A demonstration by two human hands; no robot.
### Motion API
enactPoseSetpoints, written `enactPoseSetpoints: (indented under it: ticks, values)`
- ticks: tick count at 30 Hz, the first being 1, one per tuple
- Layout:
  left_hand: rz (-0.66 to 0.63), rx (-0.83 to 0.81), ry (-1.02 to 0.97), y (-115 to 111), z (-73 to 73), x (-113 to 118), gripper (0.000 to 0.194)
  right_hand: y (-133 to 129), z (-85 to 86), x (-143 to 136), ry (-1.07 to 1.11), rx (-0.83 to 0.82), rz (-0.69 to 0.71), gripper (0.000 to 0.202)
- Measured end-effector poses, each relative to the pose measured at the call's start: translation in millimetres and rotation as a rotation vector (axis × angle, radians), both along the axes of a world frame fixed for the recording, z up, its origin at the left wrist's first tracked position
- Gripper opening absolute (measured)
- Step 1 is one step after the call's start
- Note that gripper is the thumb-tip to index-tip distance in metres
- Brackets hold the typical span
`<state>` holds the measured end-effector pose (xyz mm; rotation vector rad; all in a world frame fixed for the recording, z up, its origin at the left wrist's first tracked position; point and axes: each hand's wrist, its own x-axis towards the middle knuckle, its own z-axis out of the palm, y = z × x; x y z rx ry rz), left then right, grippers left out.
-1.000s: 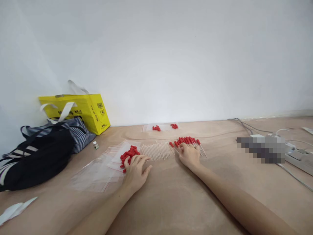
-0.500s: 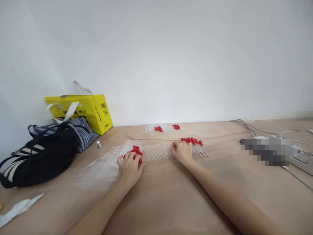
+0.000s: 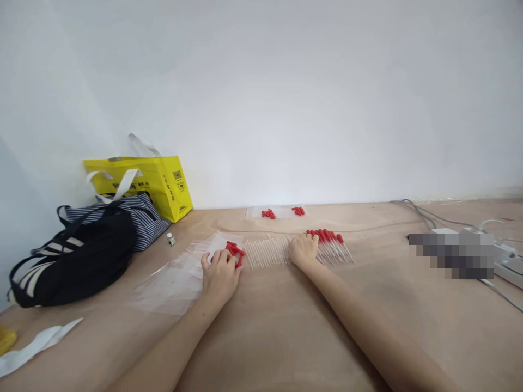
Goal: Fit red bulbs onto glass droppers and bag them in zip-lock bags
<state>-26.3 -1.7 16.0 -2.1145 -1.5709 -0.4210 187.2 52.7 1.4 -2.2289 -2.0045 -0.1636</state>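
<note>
My left hand is curled over a small pile of red caps, its little finger apart; a red cap shows at the closed thumb and forefinger. The caps lie on clear plastic zip bags. To the right, a row of thin pale sticks is laid side by side. My right hand is closed at the row's right end, and its fingertips and anything in them are hidden. Beside that hand lies a fan of sticks with red ends, slanting down to the right.
Against the wall lies a clear bag with red pieces on it. At left stand a yellow bag, a striped bag, a black bag and a small bottle. Cables and a power strip occupy the right.
The view has shifted slightly, so things sit a little farther right. A red cap that showed at my right fingertips is out of sight. My left thumb has come closer to its fingers.
</note>
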Motion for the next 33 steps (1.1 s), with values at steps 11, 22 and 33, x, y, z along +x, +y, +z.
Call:
enactPoseSetpoints:
  ticks: [11, 22, 33]
  values:
    - [-0.253, 0.076, -0.204, -14, 4.6, 8, 0.010, -50, -15.4, 34, 0.225, 0.344, 0.368, 0.022]
    - [-0.565, -0.332, -0.275, -30, -3.9, 27, 0.026, -106, -23.7, 61, 0.430, 0.250, 0.640, 0.031]
    - [-0.518, -0.339, -0.438, -32, -11.3, 43, 0.016, -111, -19.7, 32, 0.512, 0.284, 0.640, 0.019]
